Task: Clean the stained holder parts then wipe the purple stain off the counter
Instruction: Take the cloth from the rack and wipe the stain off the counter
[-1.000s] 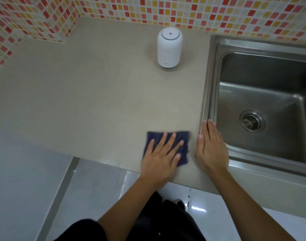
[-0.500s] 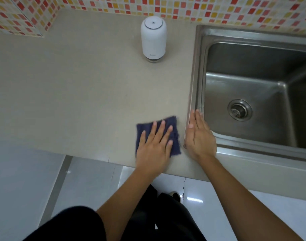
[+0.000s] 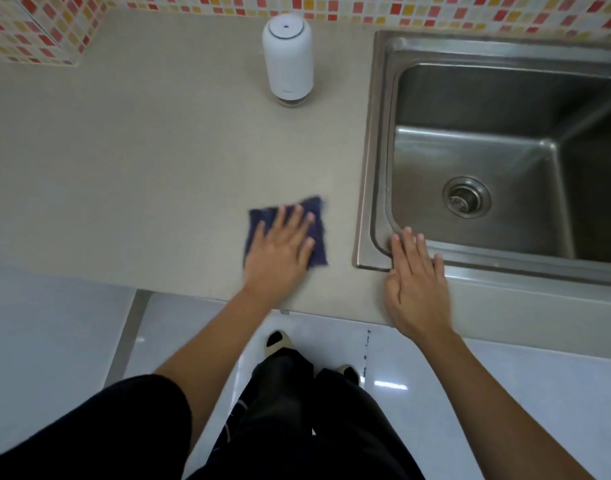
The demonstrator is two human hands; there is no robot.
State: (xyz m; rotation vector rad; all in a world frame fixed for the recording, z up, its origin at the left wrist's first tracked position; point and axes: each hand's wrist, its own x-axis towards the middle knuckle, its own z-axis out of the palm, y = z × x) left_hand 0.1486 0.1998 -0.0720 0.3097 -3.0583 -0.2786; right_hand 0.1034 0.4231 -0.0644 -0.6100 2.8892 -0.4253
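A dark blue cloth lies flat on the beige counter near its front edge. My left hand presses on the cloth with straight, spread fingers. My right hand rests flat, fingers straight, on the front left corner of the steel sink's rim. A white cylindrical holder stands upright at the back of the counter, left of the sink. No purple stain shows on the counter around the cloth.
The steel sink basin with its drain fills the right side. A mosaic tile wall runs along the back and left. White floor tiles and my legs show below the counter edge.
The cloth under my left hand has slid left, away from the sink, and a gap has opened between my two hands. The camera has shifted, bringing my feet into view.
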